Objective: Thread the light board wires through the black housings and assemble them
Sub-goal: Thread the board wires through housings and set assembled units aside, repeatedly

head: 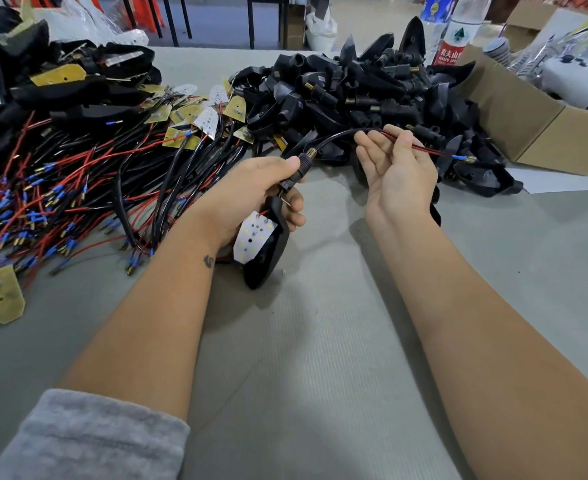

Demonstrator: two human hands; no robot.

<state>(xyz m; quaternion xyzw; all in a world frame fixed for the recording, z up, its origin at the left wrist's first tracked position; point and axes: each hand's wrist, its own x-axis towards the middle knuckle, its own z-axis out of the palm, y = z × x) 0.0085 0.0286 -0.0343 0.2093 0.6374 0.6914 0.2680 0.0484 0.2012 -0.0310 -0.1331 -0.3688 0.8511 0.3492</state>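
Fingers (pixel 287 202) of left hand (pixel 251 199) wrapped around black housing (pixel 268 251), thumb up on its threaded stem (pixel 303 161), so the exit hole is steadied while wire feeds out. Light board (pixel 255 237) sits at the housing mouth, not seated yet by the look of it. Right hand (pixel 394 171) palm-up, fingers loosely curled, thumb trapping the red/black wire pair (pixel 410 145) against them; likely pulling slack through. Blue terminal (pixel 457 156) pokes past that hand. Both forearms hover over the grey surface (pixel 320 341), wrists angled inward. Spare housings pile (pixel 354 88) ahead, wired boards heap (pixel 77 174) left, within reach for the next unit.
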